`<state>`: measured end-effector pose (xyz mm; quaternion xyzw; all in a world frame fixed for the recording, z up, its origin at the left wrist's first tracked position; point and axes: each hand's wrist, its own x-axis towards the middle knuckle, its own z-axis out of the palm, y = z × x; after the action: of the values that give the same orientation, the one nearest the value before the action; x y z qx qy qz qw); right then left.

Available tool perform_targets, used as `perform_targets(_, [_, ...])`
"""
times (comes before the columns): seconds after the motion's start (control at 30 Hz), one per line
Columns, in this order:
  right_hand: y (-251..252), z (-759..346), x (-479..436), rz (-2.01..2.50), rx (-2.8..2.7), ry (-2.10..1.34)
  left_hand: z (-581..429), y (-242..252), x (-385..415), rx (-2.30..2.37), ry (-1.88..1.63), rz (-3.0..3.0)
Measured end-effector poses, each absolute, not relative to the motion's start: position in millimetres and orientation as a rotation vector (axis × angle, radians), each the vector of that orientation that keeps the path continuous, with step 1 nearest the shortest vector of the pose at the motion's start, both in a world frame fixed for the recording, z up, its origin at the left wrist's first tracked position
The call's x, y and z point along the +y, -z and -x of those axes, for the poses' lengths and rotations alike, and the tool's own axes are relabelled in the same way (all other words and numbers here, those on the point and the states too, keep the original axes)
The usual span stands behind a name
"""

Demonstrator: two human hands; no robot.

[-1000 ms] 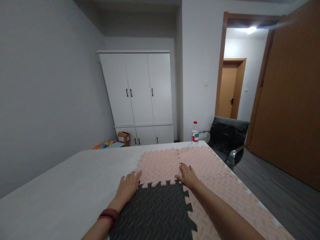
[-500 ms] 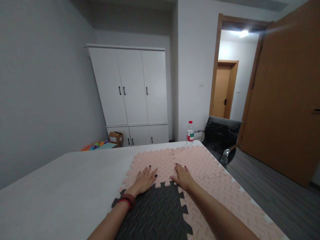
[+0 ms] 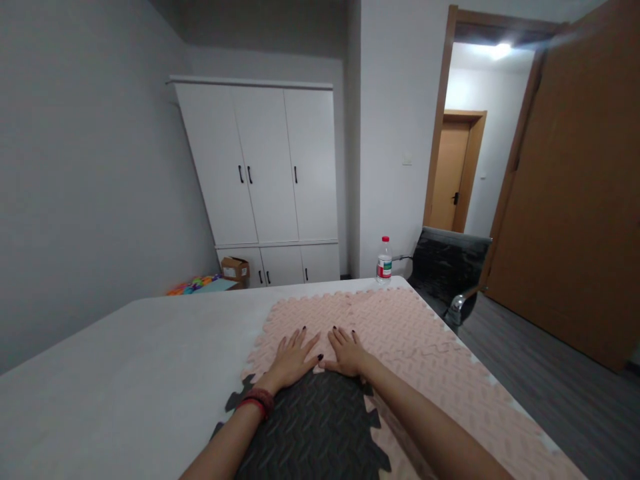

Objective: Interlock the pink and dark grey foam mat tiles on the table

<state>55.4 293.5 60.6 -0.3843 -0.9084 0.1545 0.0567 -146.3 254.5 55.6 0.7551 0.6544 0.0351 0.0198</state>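
My left hand [image 3: 290, 362] lies with spread fingers across the seam where a black foam mat tile [image 3: 315, 427] meets pink foam mat tiles [image 3: 400, 317]. Close beside it, my right hand [image 3: 347, 353] rests flat on the same seam, fingers stretched forward. The two thumbs nearly touch. Interlocking teeth run along the black tile's edges; those at its far edge are mostly hidden under my hands. On its right side the black tile borders more pink foam. A dark red bracelet and a thin red band circle my left wrist.
A clear plastic bottle [image 3: 385, 261] with a red cap stands at the far right corner of the white table [image 3: 135, 373]. Beyond that corner is a black chair [image 3: 447, 270]. A cardboard box [image 3: 235, 270] and colourful items sit behind the table, before a white cabinet [image 3: 270, 167].
My right hand has slid left along the seam toward my left hand, narrowing the gap between them. My left hand has barely moved. The view has shifted slightly.
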Motion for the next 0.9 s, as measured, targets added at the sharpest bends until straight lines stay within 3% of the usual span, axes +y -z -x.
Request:
perform_targets(0.27, [-75.8,-87.8,294.0,1.089,-2.822,-0.488,144.3,-65.4,249.4,1.973,-0.083,-2.31])
perform_targets(0.5, [-82.2,-262.6,318.8,1.598,-2.503,-0.283,145.9,-73.5,259.9,1.939,-0.098,-2.29])
perform_targets(0.63, [-62.1,-325.4,317.7,1.749,-2.407,-0.234,122.0,-81.0,301.1,1.949,-0.237,-2.339])
perform_targets(0.9, [-45.2,-328.4,324.9,1.758,-2.351,-0.158,46.4,-72.3,400.7,1.989,-0.375,-2.431])
